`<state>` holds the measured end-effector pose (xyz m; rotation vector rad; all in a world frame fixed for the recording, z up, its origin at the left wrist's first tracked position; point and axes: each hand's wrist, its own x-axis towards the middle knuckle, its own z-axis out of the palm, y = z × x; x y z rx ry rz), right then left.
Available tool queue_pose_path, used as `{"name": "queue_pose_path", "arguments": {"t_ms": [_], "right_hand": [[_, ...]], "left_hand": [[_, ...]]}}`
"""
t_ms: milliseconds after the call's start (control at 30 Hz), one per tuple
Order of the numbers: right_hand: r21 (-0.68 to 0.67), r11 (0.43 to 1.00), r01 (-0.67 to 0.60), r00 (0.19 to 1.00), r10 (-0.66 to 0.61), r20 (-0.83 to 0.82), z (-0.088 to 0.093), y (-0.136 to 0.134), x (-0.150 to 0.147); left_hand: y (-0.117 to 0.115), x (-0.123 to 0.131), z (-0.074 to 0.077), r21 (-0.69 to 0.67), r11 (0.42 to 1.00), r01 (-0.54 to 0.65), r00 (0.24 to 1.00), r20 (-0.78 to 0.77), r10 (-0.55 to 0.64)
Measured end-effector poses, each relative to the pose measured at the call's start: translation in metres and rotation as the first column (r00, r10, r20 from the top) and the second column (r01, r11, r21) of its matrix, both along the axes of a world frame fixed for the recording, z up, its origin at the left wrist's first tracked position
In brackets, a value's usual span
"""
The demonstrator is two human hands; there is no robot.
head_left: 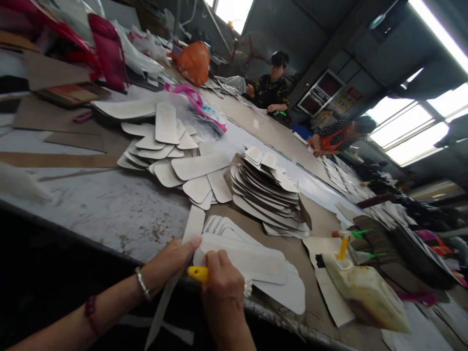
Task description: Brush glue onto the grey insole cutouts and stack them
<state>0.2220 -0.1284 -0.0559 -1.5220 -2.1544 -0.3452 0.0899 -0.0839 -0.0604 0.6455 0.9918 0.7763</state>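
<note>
My left hand [182, 252] pinches a long pale strip [194, 223] at the table's front edge, its lower end hanging below the edge. Just to the right, my right hand [221, 282] is closed around a brush with a yellow handle [198, 273]; whitish bristles show at the far side of the fist. Both hands are beside a white rounded panel [252, 258], which lies on a fanned stack of similar panels [288, 292].
Behind are a loose pile of white pieces [199, 165] and a tall leaning stack [263, 195]. A stained plastic container [369, 292] with a yellow handle stands at right. Two people [272, 90] work farther along the table [146, 209].
</note>
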Motion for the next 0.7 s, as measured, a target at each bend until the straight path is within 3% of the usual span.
{"name": "queue_pose_path", "arguments": {"t_ms": [67,100,167,200,233,267,300,333,367,433,500,567,700], "right_hand": [[-0.042,0.995,0.093,0.976,-0.100,-0.194,0.017,-0.002,0.019],[-0.056,0.970,0.237,0.924,-0.243,-0.295,0.029,-0.003,0.030],[-0.110,0.812,0.573,0.723,-0.564,-0.400,0.056,-0.007,0.050],[-0.110,0.728,0.677,0.628,-0.649,-0.429,0.068,-0.010,0.056],[-0.073,0.670,0.739,0.578,-0.687,-0.441,0.077,-0.012,0.058],[-0.002,0.647,0.763,0.584,-0.690,-0.428,0.083,-0.015,0.057],[0.088,0.662,0.744,0.637,-0.664,-0.392,0.084,-0.016,0.053],[0.178,0.713,0.678,0.724,-0.607,-0.326,0.080,-0.016,0.047],[0.250,0.782,0.571,0.819,-0.522,-0.239,0.071,-0.016,0.039],[0.263,0.918,0.295,0.955,-0.286,-0.073,0.047,-0.012,0.022],[0.193,0.972,0.133,0.990,-0.138,0.012,0.022,-0.008,0.009],[0.146,0.986,0.077,0.995,-0.085,0.050,0.004,-0.005,0.002],[0.138,0.990,0.014,0.996,-0.027,0.088,-0.010,-0.006,-0.002]], "left_hand": [[0.001,0.000,-0.012,0.035,0.999,-0.018,1.000,-0.018,0.019],[0.001,0.000,-0.016,0.043,0.999,-0.026,0.999,-0.031,0.027],[0.001,0.000,-0.023,0.048,0.998,-0.048,0.997,-0.053,0.050],[0.000,0.000,-0.024,0.054,0.997,-0.055,0.996,-0.063,0.059],[0.000,0.000,-0.025,0.061,0.996,-0.063,0.995,-0.073,0.067],[-0.001,0.000,-0.025,0.067,0.995,-0.067,0.994,-0.082,0.073],[-0.002,0.000,-0.026,0.070,0.995,-0.068,0.993,-0.089,0.074],[-0.002,0.000,-0.026,0.072,0.995,-0.065,0.993,-0.091,0.071],[-0.003,0.001,-0.026,0.071,0.996,-0.058,0.994,-0.086,0.064],[-0.003,0.002,-0.028,0.064,0.997,-0.050,0.997,-0.058,0.054],[-0.003,0.003,-0.029,0.052,0.996,-0.068,0.997,-0.020,0.069],[-0.004,0.003,-0.029,0.037,0.994,-0.101,0.995,-0.002,0.101],[-0.004,0.002,-0.023,0.017,0.997,-0.080,0.997,-0.016,0.080]]}}
